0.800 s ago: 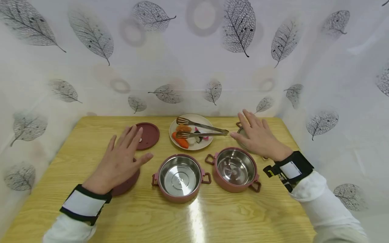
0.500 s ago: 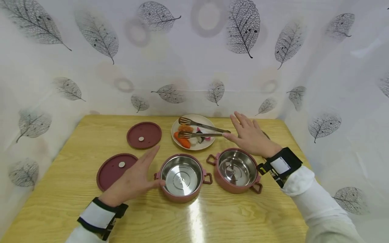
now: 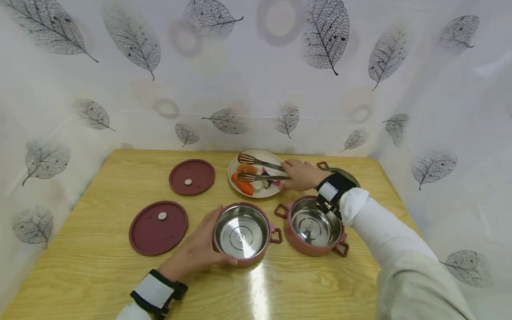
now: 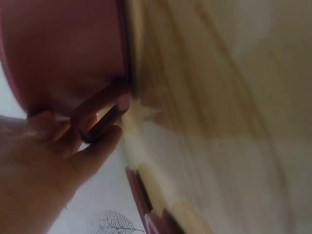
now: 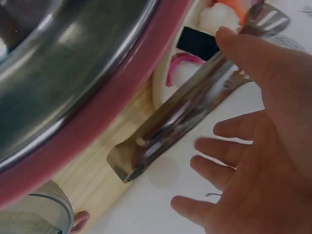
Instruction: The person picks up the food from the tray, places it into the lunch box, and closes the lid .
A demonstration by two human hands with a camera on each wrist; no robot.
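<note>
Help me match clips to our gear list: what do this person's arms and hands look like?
The left hand and right hand are ungloved. Each wrist wears a black strap with a white patch and small dark attachment. White sleeves follow, with beige fabric farther up the right arm.

Yellowish grain streaks the counter [image 3: 96, 195]. The middle pot [image 3: 241, 238] and the pot nearer the right edge [image 3: 306, 249] are pink outside, silver inside. Towards the left edge, the lids [image 3: 156, 233] are maroon (each with a pale disc [image 3: 162, 216]). By the far edge: brownish-silver tongs [image 3: 270, 178], a cream plate [image 3: 233, 170], orange, white, pink and black food [image 3: 244, 185]. Black, lacy leaves [image 3: 326, 38] pattern the white backdrop [image 3: 240, 84].
</note>
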